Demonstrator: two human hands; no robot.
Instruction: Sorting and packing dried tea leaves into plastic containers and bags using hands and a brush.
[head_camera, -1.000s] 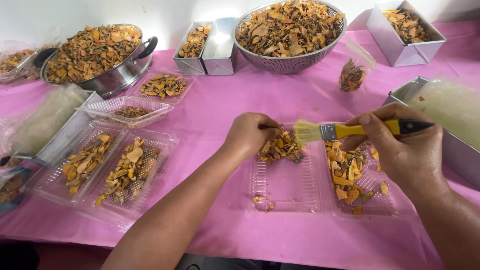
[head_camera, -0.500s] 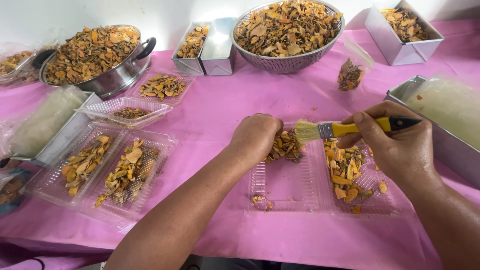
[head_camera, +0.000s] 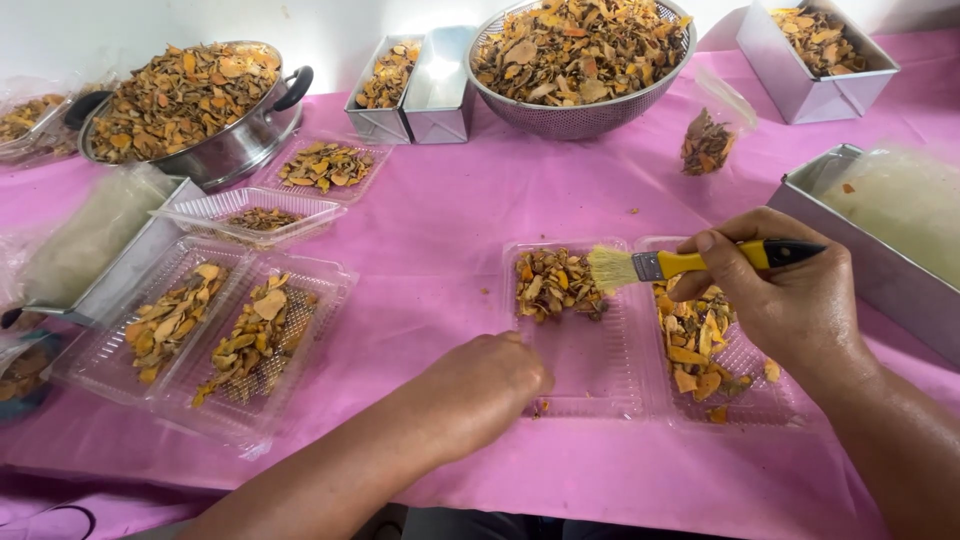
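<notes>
1. My right hand (head_camera: 800, 300) grips a small paintbrush with a yellow-and-black handle and pale bristles (head_camera: 690, 263); thumb and fingers are wrapped round the handle near the metal ferrule. The brush lies nearly level, its bristles pointing left over the far end of the clear hinged plastic clamshell tray (head_camera: 590, 375).

2. My left hand (head_camera: 495, 385) rests closed, fingers curled under, on the near left edge of that tray. Whether it pinches anything I cannot tell.

3. A heap of dried orange-brown root slices (head_camera: 555, 285) sits at the far end of the left half of the tray, just under the bristle tips. More slices (head_camera: 695, 340) lie in the right half, partly beneath my right hand.

4. Handling judgement: the slices look light, dry and brittle and would likely snap if pinched hard; better swept than grabbed. The tray looks thin and flexible, apt to slide on the pink tablecloth (head_camera: 450, 240), so holding it by the rim makes sense.

5. The brush looks light and stiff; a grip close to the ferrule should give the best control.

6. Far side: a metal mesh colander of slices (head_camera: 580, 60). Far left: a steel pot (head_camera: 200, 100).
</notes>
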